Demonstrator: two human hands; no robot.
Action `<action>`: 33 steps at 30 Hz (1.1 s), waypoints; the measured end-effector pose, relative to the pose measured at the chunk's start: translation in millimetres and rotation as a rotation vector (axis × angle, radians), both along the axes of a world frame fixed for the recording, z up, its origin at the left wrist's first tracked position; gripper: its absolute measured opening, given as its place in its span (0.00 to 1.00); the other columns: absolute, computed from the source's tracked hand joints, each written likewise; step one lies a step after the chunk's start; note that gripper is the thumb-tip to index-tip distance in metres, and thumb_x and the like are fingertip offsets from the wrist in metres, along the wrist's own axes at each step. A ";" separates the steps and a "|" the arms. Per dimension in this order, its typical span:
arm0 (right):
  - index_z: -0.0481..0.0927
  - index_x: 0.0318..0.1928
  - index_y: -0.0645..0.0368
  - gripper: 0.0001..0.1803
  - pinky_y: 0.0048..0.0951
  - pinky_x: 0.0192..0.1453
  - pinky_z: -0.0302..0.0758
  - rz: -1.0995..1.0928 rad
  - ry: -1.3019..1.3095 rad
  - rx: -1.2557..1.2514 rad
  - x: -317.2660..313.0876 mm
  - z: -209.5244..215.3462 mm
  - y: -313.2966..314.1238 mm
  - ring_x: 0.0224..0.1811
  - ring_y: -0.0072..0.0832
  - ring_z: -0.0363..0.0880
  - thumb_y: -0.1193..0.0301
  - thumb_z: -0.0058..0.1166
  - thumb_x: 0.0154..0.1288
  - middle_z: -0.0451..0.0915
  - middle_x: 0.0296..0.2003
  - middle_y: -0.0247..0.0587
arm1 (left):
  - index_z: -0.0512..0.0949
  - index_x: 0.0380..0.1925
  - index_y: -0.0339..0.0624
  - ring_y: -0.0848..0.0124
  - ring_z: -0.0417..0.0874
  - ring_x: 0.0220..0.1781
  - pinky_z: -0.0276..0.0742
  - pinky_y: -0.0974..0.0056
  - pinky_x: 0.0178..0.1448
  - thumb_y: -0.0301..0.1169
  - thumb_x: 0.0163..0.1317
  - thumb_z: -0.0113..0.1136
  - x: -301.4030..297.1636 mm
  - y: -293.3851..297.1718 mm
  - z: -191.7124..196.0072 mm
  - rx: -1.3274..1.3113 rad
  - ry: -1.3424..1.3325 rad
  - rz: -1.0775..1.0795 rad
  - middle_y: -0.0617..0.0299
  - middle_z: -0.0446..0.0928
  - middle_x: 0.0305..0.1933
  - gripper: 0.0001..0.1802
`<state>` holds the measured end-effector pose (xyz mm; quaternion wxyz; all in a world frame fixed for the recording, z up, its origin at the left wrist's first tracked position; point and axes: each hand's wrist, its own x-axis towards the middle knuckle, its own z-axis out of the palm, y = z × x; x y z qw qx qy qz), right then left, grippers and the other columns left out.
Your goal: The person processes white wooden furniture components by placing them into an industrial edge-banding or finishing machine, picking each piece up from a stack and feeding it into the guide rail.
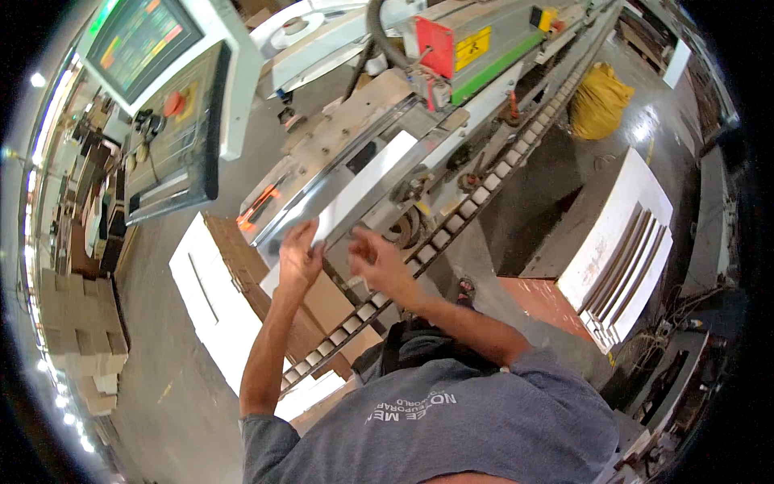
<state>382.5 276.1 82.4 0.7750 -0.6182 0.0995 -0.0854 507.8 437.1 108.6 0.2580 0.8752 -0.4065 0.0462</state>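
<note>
One yellow sack (601,101), contents hidden, white strip (355,198)

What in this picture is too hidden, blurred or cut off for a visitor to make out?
All in the head view:
- Right hand: fingertips blurred; contact with anything is unclear.
- White strip: partly covered by the left hand.
- Screen: details too small and blurred.
- Yellow sack: its own material hides any contents.
- Chain conveyor: far end cut off by the upper edge.

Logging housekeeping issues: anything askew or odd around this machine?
Mildly odd: the yellow sack slumps loose on the floor right of the conveyor chain, and brownish specks mark the white panel nearby; dirt or damage, can't tell. No spill stands out.
</note>
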 end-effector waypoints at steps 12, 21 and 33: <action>0.71 0.36 0.63 0.10 0.45 0.39 0.72 -0.257 -0.356 -0.555 152.3 -76.2 -9.6 0.36 0.46 0.73 0.70 0.54 0.60 0.72 0.32 0.46 | 0.83 0.41 0.40 0.49 0.76 0.49 0.73 0.50 0.52 0.25 0.48 0.69 36.1 23.6 -20.2 -0.168 -0.350 0.135 0.51 0.77 0.48 0.17; 0.43 0.73 0.72 0.42 0.25 0.46 0.82 -0.143 0.028 0.076 131.2 -15.7 2.5 0.40 0.26 0.81 0.73 0.50 0.66 0.73 0.53 0.55 | 0.84 0.41 0.43 0.56 0.77 0.43 0.74 0.54 0.49 0.25 0.47 0.73 31.2 114.2 -27.5 -0.114 -0.230 0.502 0.54 0.77 0.38 0.18; 0.67 0.42 0.70 0.11 0.26 0.49 0.81 -0.010 0.056 0.016 142.6 -25.0 -9.4 0.36 0.17 0.72 0.74 0.50 0.67 0.69 0.36 0.34 | 0.84 0.43 0.39 0.61 0.79 0.35 0.76 0.62 0.40 0.23 0.53 0.70 47.0 118.9 -31.5 -0.147 0.002 0.412 0.55 0.76 0.34 0.16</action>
